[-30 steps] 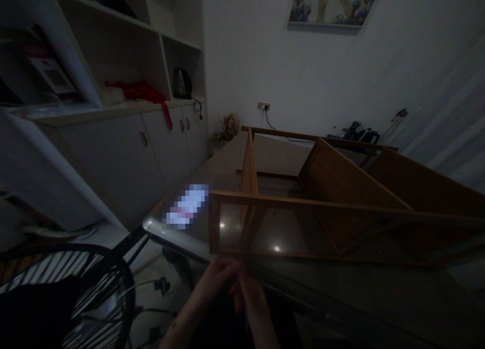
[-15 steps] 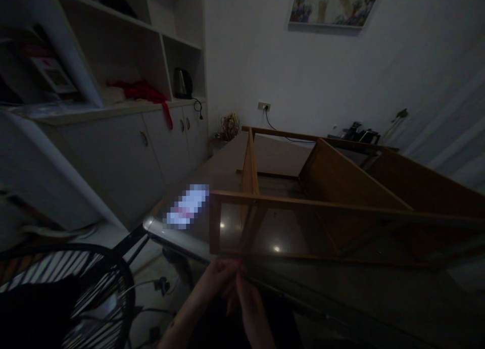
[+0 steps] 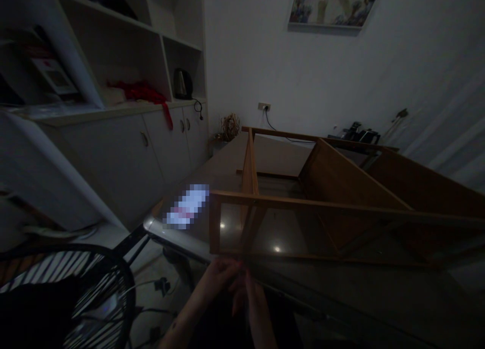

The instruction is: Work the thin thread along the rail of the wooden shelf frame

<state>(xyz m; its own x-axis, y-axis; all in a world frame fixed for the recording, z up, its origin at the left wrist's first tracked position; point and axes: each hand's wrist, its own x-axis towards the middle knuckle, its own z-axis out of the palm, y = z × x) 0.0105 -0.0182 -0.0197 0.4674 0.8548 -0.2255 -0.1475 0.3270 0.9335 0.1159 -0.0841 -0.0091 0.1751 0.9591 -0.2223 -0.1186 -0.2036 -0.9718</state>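
Observation:
My left hand (image 3: 223, 272) is at the near edge of the table, its fingers bent and pinched together. Close by on the right, my right hand (image 3: 253, 294) has its thumb and fingers curled, with the fingertips near those of the left. Whatever may be between the fingers is too small and dark to make out. Just beyond both hands, a brown wooden shelf frame (image 3: 288, 201) lies on its side on the glossy table (image 3: 217, 169). A lit phone-shaped item (image 3: 188, 206), blurred out, rests on the table left of the frame.
At lower left is a black slatted round chair (image 3: 127, 288), with cables (image 3: 161, 286) on the floor beside it. A white cabinet (image 3: 121, 137) along the left holds a kettle (image 3: 183, 83) and red cloth (image 3: 142, 90). Dark objects (image 3: 358, 133) stand behind the frame.
My right hand has shifted slightly to the right, widening the gap from the left hand. The left hand, frame and lit item stay in place.

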